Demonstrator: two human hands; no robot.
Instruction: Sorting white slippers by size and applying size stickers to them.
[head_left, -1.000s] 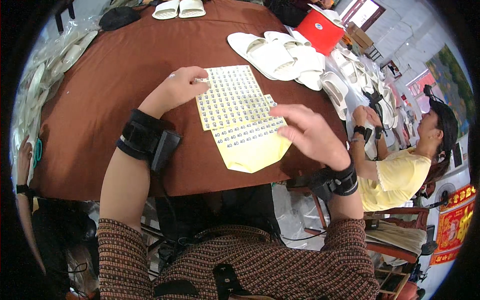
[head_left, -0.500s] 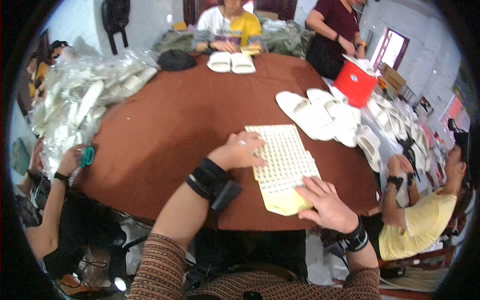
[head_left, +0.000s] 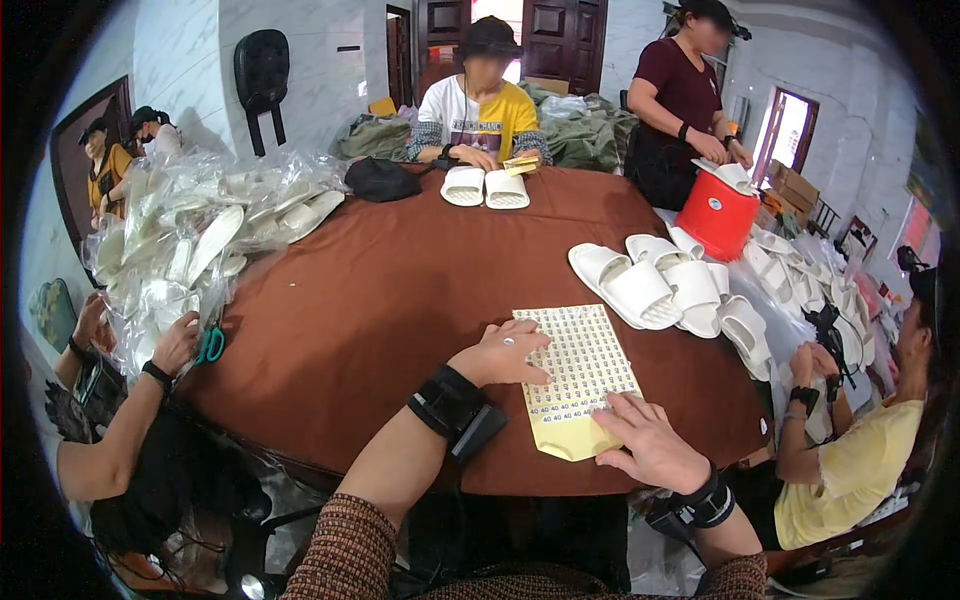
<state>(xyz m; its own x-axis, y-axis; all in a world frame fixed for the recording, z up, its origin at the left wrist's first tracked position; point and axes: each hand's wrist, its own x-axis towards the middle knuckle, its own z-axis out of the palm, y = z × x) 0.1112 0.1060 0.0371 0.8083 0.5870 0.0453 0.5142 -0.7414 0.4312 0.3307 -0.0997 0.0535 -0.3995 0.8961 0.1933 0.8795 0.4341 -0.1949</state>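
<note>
A yellow sheet of small printed stickers point(head_left: 583, 365) lies on the brown-covered table in front of me. Its near end is a plain yellow strip with cut corners. My left hand point(head_left: 503, 354) rests over the sheet's left edge, fingers spread, with a small round sticker on its back. At the near right edge, my right hand point(head_left: 655, 443) lies with its fingers stretched onto the sheet, thumb apart. Neither hand grips anything. Just beyond the sheet, to the right, several white slippers point(head_left: 640, 295) are piled together.
A pair of white slippers point(head_left: 487, 188) and a black cap point(head_left: 383, 180) sit at the far side. Bagged slippers point(head_left: 190, 240) heap up on the left near another person's hand and teal scissors point(head_left: 210, 345). A red bucket point(head_left: 715, 217) stands far right. People work around the table point(head_left: 400, 290).
My view has tilted upward, so the table and sheet appear lower in the picture. Both hands stay spread on the sheet with little visible shift.
</note>
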